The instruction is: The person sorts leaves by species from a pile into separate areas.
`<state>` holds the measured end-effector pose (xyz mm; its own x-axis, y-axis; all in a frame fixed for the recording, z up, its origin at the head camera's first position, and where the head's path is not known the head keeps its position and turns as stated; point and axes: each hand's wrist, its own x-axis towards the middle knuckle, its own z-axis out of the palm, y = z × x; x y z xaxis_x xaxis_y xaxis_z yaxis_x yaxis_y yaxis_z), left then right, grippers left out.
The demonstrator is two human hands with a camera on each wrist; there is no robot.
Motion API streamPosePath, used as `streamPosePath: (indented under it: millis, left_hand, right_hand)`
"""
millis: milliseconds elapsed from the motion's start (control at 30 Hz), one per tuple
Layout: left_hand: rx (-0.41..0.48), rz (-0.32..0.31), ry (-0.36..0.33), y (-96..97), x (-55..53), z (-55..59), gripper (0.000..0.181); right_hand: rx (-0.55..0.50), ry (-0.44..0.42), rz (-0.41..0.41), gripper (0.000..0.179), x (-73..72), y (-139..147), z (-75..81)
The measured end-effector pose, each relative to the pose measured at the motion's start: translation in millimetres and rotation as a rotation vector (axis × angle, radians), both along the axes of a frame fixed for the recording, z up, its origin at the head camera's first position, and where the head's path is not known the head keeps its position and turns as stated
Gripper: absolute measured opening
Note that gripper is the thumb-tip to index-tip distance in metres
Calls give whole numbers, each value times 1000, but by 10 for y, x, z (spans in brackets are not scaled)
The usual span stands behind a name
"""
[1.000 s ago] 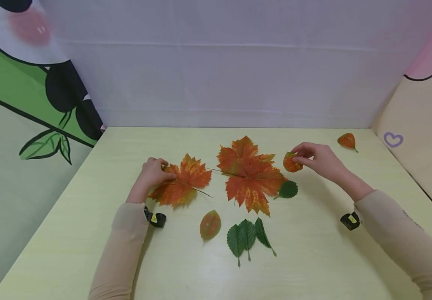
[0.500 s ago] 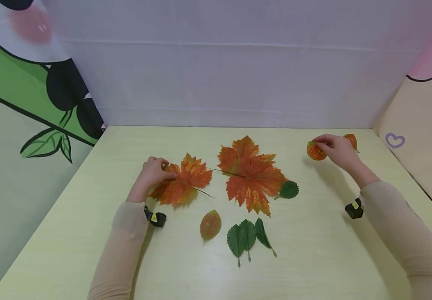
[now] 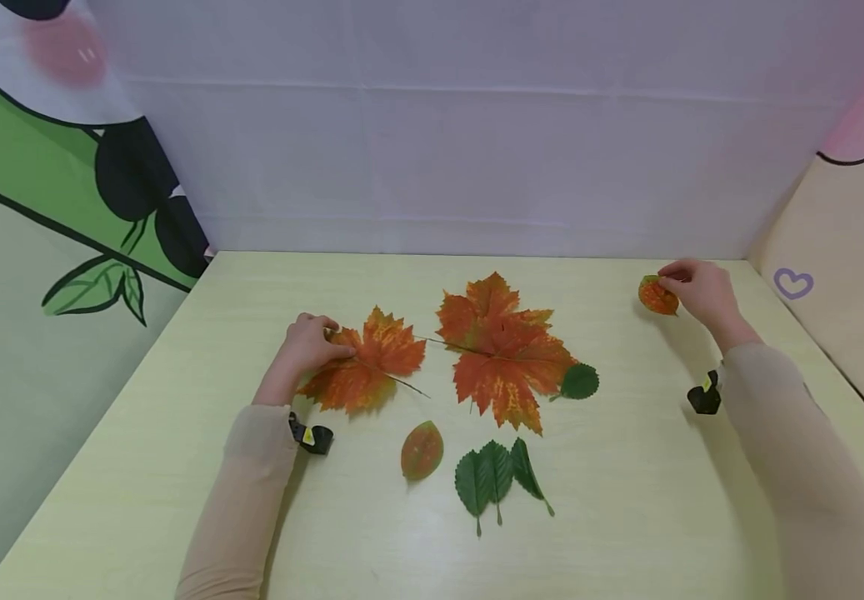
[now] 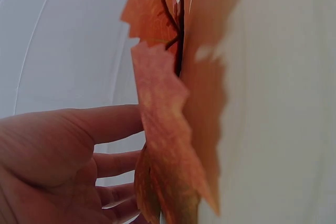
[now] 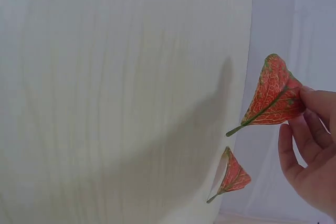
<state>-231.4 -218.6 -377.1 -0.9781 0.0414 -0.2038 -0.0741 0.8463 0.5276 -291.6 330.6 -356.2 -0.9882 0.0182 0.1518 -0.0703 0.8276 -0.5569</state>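
Leaf [image 5: 274,98] clamped in R fingers [image 5: 304,139], stem [image 5: 234,131] lower L, R wrist view, axis diag.; L fingers [image 4: 119,163] grip maple leaf [image 4: 160,103].

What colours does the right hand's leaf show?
The leaf is mostly red, its stem green; clearest in the right wrist view.

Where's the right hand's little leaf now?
In the head view, the little leaf is near the table's back right corner, pinched by the right hand; the right wrist view shows another leaf nearby.
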Motion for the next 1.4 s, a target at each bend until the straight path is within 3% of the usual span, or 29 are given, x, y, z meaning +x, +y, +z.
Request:
streamPosePath:
  millis: [467,733,1033,1400]
  left_hand:
    - [10,3,10,0,-5,4,58]
    - [-1,3,18,3,-34,46,59]
    - [3,-7,24,31,-12,9,58]
    - [0,-6,27,-27,21,-2,59]
  right_hand:
    - [-116,-113,-158,38,-231,123,-50]
    - [-105,-118,-208,34,-339,168,-32]
    - [-100,-133,-262,34,-464,235,-127]
    - [-76,-126,-234,36,-465,221,-162]
